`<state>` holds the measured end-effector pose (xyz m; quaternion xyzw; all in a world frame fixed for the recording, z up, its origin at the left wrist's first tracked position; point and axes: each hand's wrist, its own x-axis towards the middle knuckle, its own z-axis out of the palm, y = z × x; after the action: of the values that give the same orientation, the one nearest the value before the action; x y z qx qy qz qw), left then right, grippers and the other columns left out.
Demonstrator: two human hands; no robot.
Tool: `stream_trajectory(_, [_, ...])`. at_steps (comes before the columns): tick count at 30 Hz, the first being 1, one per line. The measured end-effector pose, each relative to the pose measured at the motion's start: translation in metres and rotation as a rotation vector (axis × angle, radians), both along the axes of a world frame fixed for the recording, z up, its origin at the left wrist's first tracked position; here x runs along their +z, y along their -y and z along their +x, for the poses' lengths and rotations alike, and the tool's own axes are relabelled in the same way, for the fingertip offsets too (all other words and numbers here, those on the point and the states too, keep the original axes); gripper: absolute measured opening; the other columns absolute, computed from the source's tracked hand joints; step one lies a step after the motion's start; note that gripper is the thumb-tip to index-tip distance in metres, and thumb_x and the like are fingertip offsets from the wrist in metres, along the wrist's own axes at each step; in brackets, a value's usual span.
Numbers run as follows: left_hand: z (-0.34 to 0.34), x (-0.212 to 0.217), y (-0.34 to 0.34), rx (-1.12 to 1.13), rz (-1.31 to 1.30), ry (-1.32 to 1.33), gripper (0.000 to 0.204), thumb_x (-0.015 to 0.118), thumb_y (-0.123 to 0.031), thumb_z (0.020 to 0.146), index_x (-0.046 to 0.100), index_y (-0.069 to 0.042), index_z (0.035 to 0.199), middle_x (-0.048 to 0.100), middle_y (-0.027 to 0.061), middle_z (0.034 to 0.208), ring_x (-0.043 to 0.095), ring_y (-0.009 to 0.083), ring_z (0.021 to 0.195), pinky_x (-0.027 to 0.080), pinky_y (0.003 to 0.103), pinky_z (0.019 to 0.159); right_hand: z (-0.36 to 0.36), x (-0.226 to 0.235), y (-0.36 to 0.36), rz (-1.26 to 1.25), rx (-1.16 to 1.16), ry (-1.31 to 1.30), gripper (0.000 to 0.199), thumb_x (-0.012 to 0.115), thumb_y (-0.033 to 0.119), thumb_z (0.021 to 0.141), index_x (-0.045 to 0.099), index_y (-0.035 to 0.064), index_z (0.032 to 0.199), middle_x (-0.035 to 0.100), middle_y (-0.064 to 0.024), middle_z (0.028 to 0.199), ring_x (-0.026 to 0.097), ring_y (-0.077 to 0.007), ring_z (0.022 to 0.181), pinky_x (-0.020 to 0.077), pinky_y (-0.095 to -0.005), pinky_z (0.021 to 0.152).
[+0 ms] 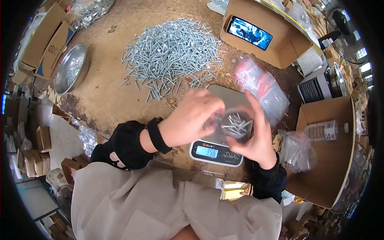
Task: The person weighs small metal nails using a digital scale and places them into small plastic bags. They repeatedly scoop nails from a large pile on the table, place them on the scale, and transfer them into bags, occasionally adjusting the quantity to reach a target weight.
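My right hand [261, 140] is wrapped round a small clear cup [236, 135] with several silver screws [238, 124] inside. The cup is tilted over the kitchen-style digital scale [218, 154], whose display is lit and whose metal plate lies partly hidden under my hands. Close against the cup's left side, my left hand [191, 116] is closed on a clear plastic bag [215, 121], blurred and mostly covered by the fingers. Beyond my hands a big heap of loose screws [170, 54] spreads over the worn brown table [106, 80].
Right of the scale lie red-edged zip bags [266, 90]. A cardboard box [328, 168] at right holds a plastic bottle [322, 131] and crumpled bags. A phone [250, 33] leans in another carton [288, 52]. At left stands a metal bowl [72, 70]; a fan [344, 34] is far right.
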<state>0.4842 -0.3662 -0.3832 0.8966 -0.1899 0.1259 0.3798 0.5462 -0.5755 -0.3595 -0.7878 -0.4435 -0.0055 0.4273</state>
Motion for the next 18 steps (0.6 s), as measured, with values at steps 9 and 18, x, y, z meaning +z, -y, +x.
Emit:
stream_trajectory(9, [-0.008,-0.017,0.030,-0.371,-0.731,-0.428,0.051,0.082,-0.012,0.065,0.054,0.000,0.106,0.063,0.0101,0.095,0.063,0.0214,0.086,0.049,0.035,0.077,-0.016,0.017,0.000,-0.055,0.070,0.219,0.087,0.079,0.036,0.057,0.052,0.0018,0.133,0.066,-0.0062,0.075,0.062,-0.0241,0.058,0.0491,-0.0352,0.057])
stream_trajectory(18, [-0.006,-0.013,0.024,-0.435,-0.771,-0.510,0.036,0.076,-0.006,0.073,0.053,-0.002,0.101,0.060,0.0059,0.093,0.058,0.0144,0.086,0.047,0.032,0.076,-0.022,0.007,0.009,0.111,0.101,-0.476,0.090,0.073,0.053,0.075,0.042,-0.0021,0.139,0.064,-0.0058,0.076,0.063,-0.0187,0.067,0.0484,-0.0298,0.065])
